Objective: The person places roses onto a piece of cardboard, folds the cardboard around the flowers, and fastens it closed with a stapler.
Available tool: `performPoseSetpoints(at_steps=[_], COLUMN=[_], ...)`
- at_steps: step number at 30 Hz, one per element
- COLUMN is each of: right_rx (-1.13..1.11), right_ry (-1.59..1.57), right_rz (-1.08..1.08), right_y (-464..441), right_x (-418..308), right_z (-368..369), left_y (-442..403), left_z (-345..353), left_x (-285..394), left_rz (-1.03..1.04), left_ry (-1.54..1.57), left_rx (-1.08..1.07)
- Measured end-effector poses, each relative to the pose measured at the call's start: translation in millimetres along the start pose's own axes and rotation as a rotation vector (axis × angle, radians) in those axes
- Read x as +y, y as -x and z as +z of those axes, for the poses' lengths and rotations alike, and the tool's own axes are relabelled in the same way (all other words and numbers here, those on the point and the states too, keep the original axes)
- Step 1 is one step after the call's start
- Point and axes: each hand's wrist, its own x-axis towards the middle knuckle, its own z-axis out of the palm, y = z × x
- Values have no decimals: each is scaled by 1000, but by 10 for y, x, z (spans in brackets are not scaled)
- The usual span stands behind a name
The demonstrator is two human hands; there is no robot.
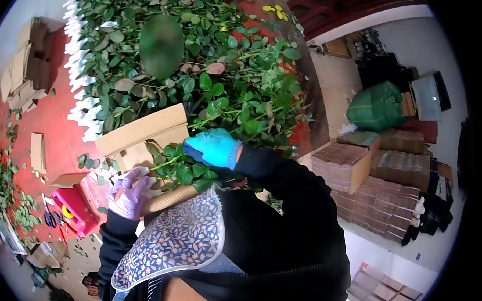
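Note:
My right hand point(213, 148), in a blue glove, is closed round leafy green stems point(183, 173) in front of my body. My left hand point(129, 195), in a thin purple glove, is at the left ends of these stems, by white wrapping, its fingers bent together. Just beyond the hands, a piece of corrugated cardboard point(145, 131) stands folded up. A rolled cardboard edge point(170, 199) lies between the stems and my floral apron point(175, 234). Leaves hide part of both grips.
A large heap of leafy stems point(212, 74) with white-wrapped ends point(82, 84) covers the red table point(35, 122). At the left are a pink box point(77, 210), scissors point(50, 217) and a cardboard stack point(27, 68). Bundled cardboard point(378, 205) and a green sack point(376, 106) stand right.

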Motion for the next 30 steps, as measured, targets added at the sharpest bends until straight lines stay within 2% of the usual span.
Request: performPoseSetpoints(at_steps=[2, 4, 6, 8, 9, 10, 12, 14, 15, 16, 18, 20, 22, 25, 26, 28, 30], right_rx=[117, 72, -76, -159, -203, -343, -137, 120, 141, 161, -46, 1, -44, -160, -429, -302, -356], right_ry=[53, -10, -10, 176, 396, 500, 515, 342, 290, 238, 323, 257, 276, 420, 381, 345, 323], right_rz=[-90, -112, -161, -221, -236, -195, -233, -322, -292, -265, -149, -165, -139, -127, -134, -175, -202], right_y=[55, 59, 59, 125, 157, 38, -304, -904, -1276, -1674, -2410, -3025, -3253, -3158, -3071, -2749, -2638], right_x=[45, 33, 13, -142, -242, -408, -502, -365, -202, 27, 447, 900, 861, 718, 646, 604, 558], right_z=[80, 27, -143, -419, -632, -914, -1328, -1586, -1632, -1601, -1484, -1087, -935, -608, -488, -167, -274], left_y=[-13, 7, -51, -168, -158, -151, -147, -172, -155, -140, -120, -139, -150, -160, -156, -146, -198], left_z=[-22, -29, -77, -238, -230, -224, -251, -232, -196, -164, -176, -177, -136, -192, -181, -196, -227], left_x=[35, 62, 108, 217, 225, 232, 219, 208, 202, 193, 200, 243, 207, 234, 239, 264, 272], left_rz=[-4, -34, -167, -108, -135, -161, -73, -22, -41, -60, -89, -226, -217, -267, -288, -313, -224], left_ry=[-11, 10, 271, 192, 211, 229, 26, -56, -52, -51, 4, 106, 128, 89, 111, 141, 17], left_rx=[5, 33, 16, 30, 38, 47, 63, 101, 98, 96, 71, 49, 105, 41, 21, -1, -37])
